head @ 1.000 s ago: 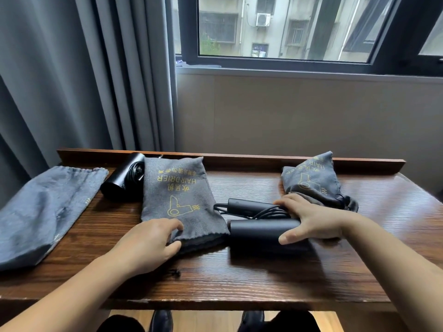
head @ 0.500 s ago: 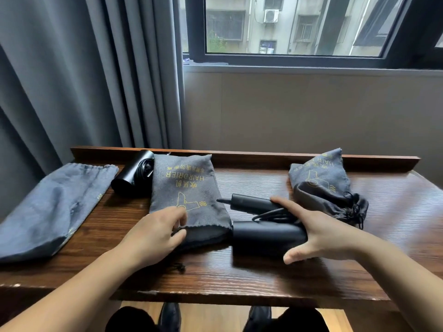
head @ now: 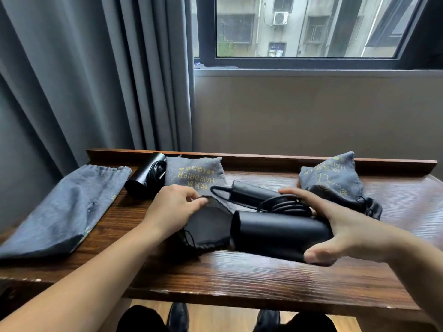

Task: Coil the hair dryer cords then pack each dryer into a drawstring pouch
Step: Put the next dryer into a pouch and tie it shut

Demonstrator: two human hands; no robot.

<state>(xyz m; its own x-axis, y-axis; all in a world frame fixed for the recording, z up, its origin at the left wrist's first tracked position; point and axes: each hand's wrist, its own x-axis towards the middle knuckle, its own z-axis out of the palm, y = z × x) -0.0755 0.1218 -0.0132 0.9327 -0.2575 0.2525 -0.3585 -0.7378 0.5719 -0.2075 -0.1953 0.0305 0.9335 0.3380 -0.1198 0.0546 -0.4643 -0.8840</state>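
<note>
Middle grey pouch point(head: 194, 174): yellow "HAIR DRIER" upside down, Chinese characters illegible. Right pouch point(head: 333, 180): print unreadable.

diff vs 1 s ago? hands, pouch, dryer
The left hand has lifted the middle pouch's near edge, opening its mouth. The right hand keeps its grip on the dryer, its barrel now at that mouth. Unchanged: second dryer, flat pouch, filled pouch.

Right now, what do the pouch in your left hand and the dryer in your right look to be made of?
Pouch: soft grey woven cloth, matte, creasing where the left hand pinches it. Dryer: smooth black body with a satin sheen, probably plastic.
</note>
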